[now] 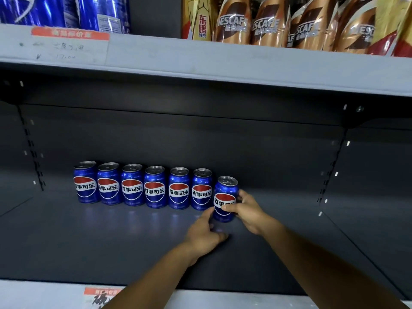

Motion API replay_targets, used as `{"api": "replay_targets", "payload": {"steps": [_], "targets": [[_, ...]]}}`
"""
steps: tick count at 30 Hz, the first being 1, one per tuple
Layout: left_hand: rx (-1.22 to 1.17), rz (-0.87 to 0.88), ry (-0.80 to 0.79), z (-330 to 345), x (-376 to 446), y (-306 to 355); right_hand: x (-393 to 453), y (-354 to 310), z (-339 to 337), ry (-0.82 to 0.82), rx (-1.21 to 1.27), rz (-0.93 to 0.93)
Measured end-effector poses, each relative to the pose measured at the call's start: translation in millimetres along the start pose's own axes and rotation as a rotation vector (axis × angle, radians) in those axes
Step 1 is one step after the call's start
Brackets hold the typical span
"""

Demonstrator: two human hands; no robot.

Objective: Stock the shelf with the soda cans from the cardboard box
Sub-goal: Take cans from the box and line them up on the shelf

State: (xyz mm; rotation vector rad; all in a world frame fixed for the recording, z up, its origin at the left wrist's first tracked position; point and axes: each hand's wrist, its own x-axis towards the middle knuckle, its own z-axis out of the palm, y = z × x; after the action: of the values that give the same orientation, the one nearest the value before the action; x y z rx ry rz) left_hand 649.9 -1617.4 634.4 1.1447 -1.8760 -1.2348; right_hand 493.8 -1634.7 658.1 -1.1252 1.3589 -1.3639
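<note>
Standing upright on the dark shelf floor, a blue soda can sits between both hands, its red, white and blue label facing the camera and its silver top showing. The right hand wraps it from the right side, with the thumb across the label front and the fingers curled round the far side. The left hand is low at the can's left foot: its thumb touches the can's lower left edge, while the other fingers are curled inward near the shelf floor; whether they also touch the can cannot be told.

Just beyond the left hand, a row of six matching cans stands upright side by side, labels forward, running away to the left. The held can is at the right end of this row, just beside the sixth can and set a little nearer the camera than the others.

To the right of the right hand the shelf floor runs on bare to a slotted upright. Above both hands is the pale front edge of the upper shelf, bearing a price tag at its left. On that shelf stand blue packs and brown-and-gold coffee bottles. Below the forearms, another price tag is stuck on the near shelf edge.
</note>
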Motion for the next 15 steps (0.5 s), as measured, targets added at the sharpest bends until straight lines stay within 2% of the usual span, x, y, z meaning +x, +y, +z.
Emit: {"api": "replay_targets", "payload": {"steps": [5, 11, 15], "targets": [[0.072, -0.021, -0.016, -1.5, -0.5, 1.8, 12.0, -0.4, 3.2, 0.010, -0.020, -0.002], [0.412, 0.058, -0.101, -0.8, -7.2, 2.1, 24.8, 1.6, 1.6, 0.051, -0.020, 0.016], [0.508, 0.095, -0.116, 0.0, -9.9, -0.3, 29.8, 0.7, 1.6, 0.056, -0.010, 0.024]]}}
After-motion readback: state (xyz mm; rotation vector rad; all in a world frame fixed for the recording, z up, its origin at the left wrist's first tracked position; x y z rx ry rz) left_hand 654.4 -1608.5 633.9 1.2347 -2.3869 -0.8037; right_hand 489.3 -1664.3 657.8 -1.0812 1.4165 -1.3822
